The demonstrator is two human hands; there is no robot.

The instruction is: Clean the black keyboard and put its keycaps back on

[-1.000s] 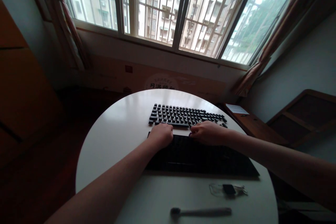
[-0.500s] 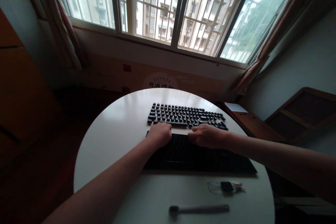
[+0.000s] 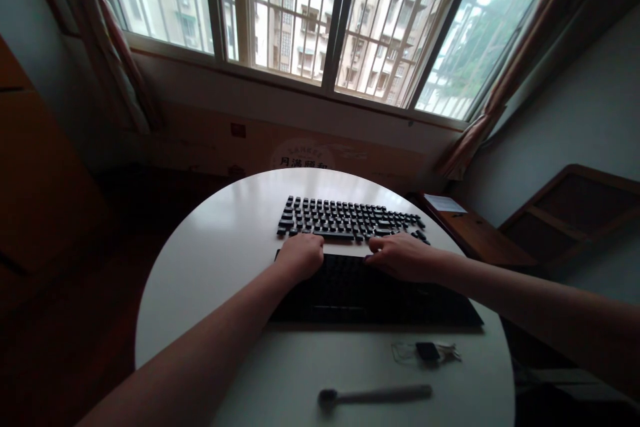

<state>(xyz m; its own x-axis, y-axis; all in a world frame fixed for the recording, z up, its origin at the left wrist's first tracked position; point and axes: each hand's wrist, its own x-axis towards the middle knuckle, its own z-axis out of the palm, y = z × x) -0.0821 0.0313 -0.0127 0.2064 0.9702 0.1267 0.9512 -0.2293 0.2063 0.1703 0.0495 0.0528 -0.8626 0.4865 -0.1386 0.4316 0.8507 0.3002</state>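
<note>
We can read 月满颐和 on the tan printed panel (image 3: 255,147) under the window (image 3: 380,40), bottom of chars cut off by the round white tbl (image 3: 205,267). Our L hand (image 3: 301,257), fingers curled, is at the far edge of the blk kbd (image 3: 345,303), nr its L end; our R hand (image 3: 400,255), fingers bent in, is over the same edge nr ctr. Can't tell if either grips anything. Kbd lies under & nearer us than both. Blk keycaps (image 3: 333,219) sit in rows just beyond; wire puller (image 3: 427,351) & gray brush (image 3: 380,394) lie on our side.

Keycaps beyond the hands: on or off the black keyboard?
Off: the keycaps lie on the white table, a bare strip separating them from the keyboard.
</note>
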